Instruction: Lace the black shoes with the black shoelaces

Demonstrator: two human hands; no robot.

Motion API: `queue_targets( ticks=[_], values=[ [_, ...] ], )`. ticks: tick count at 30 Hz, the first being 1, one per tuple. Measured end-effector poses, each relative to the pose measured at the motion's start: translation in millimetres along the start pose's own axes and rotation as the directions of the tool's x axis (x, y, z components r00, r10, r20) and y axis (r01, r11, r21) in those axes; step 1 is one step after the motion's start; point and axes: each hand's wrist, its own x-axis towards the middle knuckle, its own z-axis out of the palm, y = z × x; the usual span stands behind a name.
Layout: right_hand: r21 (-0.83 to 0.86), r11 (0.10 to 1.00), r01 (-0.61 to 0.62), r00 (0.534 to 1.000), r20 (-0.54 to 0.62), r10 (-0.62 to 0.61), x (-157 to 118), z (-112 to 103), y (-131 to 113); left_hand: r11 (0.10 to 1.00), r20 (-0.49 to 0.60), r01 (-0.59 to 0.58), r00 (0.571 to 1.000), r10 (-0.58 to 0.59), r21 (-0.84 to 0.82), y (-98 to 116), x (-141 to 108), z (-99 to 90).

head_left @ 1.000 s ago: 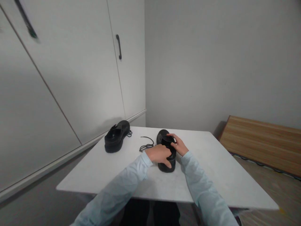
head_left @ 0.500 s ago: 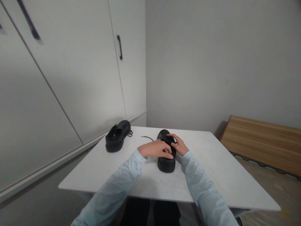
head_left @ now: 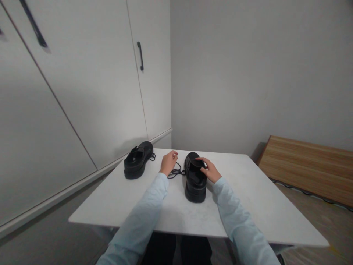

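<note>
In the head view, the near shoe stands upright at 12 o'clock on the white surface, its 3 o'clock side grasped by the right hand. Its lace appears to be being worked; a steadied shoe is called for by any pull. The left hand is curled at 10 o'clock; whether lace is pinched cannot be told. Black, smooth leather-like material and a gaping opening are seen.

White cabinet with dark handles on my left, grey wall ahead. Wood-grain panel right, above brownish floor.
</note>
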Motion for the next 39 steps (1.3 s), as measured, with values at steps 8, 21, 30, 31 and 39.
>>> queue_targets(
  ticks=[8,21,30,31,39],
  values=[
    [-0.004,1.0,0.009,1.0,-0.003,-0.009,0,1,0,0.851,0.015,0.042,0.998,-0.059,0.523,-16,-20,19.7],
    [-0.048,0.996,0.075,0.997,0.012,-0.075,-2,1,-3,0.884,0.047,0.0,0.999,-0.025,0.467,-9,-22,20.1],
    [-0.086,0.987,0.135,0.991,0.032,-0.132,-5,0,-9,0.87,0.028,-0.025,1.0,0.013,0.493,-15,-18,20.5],
    [-0.095,0.987,0.128,0.991,0.036,-0.126,-5,0,-8,0.871,0.021,-0.02,1.0,0.011,0.492,-16,-18,20.8],
    [-0.121,0.985,0.126,0.992,0.036,-0.123,-3,3,-1,0.868,0.018,0.101,0.992,-0.125,0.486,-18,-17,22.1]
  ],
)
